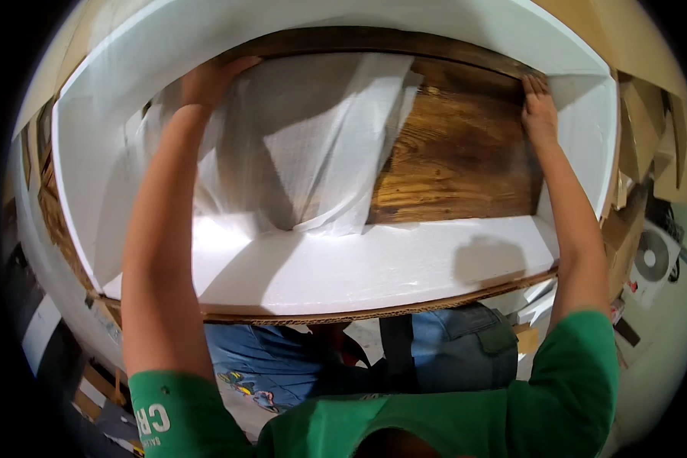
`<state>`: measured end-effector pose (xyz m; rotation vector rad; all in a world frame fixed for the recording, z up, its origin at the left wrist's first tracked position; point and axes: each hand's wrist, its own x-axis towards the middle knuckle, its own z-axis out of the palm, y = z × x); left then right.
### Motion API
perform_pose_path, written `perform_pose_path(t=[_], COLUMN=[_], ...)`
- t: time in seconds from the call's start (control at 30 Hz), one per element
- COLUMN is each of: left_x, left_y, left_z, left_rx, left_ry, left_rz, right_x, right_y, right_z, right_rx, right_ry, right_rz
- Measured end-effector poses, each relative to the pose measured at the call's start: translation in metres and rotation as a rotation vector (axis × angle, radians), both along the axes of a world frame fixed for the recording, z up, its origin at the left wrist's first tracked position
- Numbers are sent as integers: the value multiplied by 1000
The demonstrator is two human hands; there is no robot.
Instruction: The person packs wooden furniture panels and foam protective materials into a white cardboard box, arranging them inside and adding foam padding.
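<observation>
Left foam wall (91, 183): white, upright at the left end of the open carton (382, 311).
Left hand (208, 82): at the far left of the wooden piece (466, 153), thumb pointing right along its far edge; the other fingers are mostly hidden, so we cannot tell whether they clamp.
White sheet (305, 114): thin, creased; we see it draped over the left and middle of the wood, right edge slanting.
Near foam slab (343, 267): white, along the carton's near side, shadows across it.
Green shirt (427, 420): below the carton, behind blue jeans (466, 343).
Wooden piece: in the carton, bordered by foam; right part bare, brown, dark-grained.
Right hand (539, 114): at the wood's far right corner, fingers close together; we cannot tell how firmly they grip.
Right foam wall (584, 145): white, just beside that hand.
Cardboard pieces (641, 130): outside the carton, to the right.
Grey disc (653, 256): on a white surface near the cardboard.
</observation>
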<state>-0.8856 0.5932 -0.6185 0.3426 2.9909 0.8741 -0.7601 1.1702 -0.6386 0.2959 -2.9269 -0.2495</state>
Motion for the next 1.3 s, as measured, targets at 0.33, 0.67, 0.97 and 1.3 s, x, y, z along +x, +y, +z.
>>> perform_pose_path(t=[0.33,0.67,0.97,1.3], left_x=[8,-3,28,107], left_y=[-7,-3,-88,-126], left_z=[-12,-23,82,111], left_rx=[233,-117,-501,-422], left_ry=[-45,253,-356,-565], left_rz=[111,113,-355,-36], right_x=[9,-9,-52,-77], right_y=[-22,-1,-120,-139], right_z=[23,22,57,29], right_rx=[268,186,-21,98], right_ry=[-313,-352,-385,-333], right_rz=[-125,-128,-40,40])
